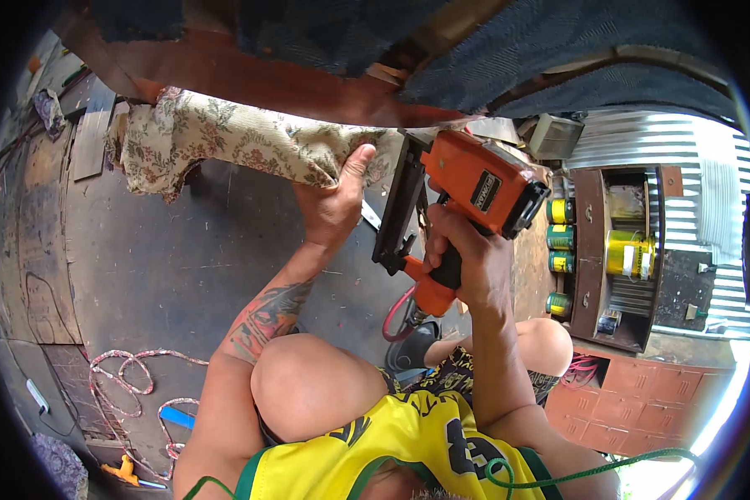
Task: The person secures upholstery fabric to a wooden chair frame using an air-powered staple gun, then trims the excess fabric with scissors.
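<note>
My right hand (475,258) is wrapped round the grip of an orange pneumatic staple gun (483,187) with a black magazine. An air hose (397,321) joins its lower end. The gun's nose is up against or very near the edge of a reddish wooden furniture frame (250,75), beside the end of a floral fabric (242,142). My left hand (333,204) grips this cloth from below, thumb pressed on it near the frame's underside. The fabric's left end hangs loose and bunched. Dark blue upholstery (575,58) covers part of the frame above.
A wooden cabinet (590,250) with several paint cans (561,237) stands at right, near corrugated metal sheeting (708,167) and brown drawers (625,400). A patterned cord (133,358), a blue item (177,417) and an orange-yellow tool (123,471) lie on the floor at left.
</note>
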A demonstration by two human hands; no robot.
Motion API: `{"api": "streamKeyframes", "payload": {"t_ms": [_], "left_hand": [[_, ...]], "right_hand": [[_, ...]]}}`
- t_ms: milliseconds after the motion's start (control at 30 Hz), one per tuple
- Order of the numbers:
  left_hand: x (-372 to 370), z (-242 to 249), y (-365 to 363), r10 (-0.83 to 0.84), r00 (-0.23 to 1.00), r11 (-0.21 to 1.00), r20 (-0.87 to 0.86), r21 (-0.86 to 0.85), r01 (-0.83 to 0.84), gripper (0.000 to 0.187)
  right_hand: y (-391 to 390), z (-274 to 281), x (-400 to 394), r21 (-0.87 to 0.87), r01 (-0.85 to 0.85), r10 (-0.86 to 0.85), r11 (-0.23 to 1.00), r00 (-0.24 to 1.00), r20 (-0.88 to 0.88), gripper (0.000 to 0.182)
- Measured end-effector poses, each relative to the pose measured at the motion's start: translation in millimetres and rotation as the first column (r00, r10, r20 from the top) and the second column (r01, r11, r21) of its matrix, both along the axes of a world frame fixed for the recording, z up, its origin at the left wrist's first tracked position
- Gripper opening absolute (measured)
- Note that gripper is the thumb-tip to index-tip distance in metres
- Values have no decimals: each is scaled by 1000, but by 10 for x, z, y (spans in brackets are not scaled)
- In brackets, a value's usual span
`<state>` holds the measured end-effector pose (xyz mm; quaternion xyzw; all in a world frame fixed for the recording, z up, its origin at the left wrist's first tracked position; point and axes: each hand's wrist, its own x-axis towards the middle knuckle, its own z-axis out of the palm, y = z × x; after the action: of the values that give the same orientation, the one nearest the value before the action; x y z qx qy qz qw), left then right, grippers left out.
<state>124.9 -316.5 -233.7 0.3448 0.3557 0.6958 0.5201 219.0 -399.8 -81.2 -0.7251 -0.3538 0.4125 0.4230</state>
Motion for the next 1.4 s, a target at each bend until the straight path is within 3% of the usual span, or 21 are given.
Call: {"api": "streamKeyframes", "payload": {"t_ms": [400,600,667,800,900,967,1400], "left_hand": [[-1,-9,-4,56,997,998,-59,41,-54,18],[69,55,-62,16,1000,1000,22,-24,-15,19],[153,125,-139,-59,978,985,201,-146,90,18],[306,158,-124,0,925,960,380,-258,106,17],[341,53,-56,-6,937,975,349,-207,83,16],[249,-37,-56,-10,1000,997,1,-73,10,16],[185,-85,-41,-50,998,996,34,-77,53,18]], "right_hand": [[73,-85,81,-10,-69,69,998,997,-26,11],[97,-88,110,-28,-90,90,996,996,-13,11],[100,-92,121,-27,-96,96,995,995,-12,11],[97,-77,81,-32,-84,83,996,996,-12,11],[109,-46,65,-37,-89,89,995,996,-3,11],[89,-34,54,-57,-78,78,995,997,-7,10],[73,-108,-20,-15,-45,45,999,999,7,10]]}}
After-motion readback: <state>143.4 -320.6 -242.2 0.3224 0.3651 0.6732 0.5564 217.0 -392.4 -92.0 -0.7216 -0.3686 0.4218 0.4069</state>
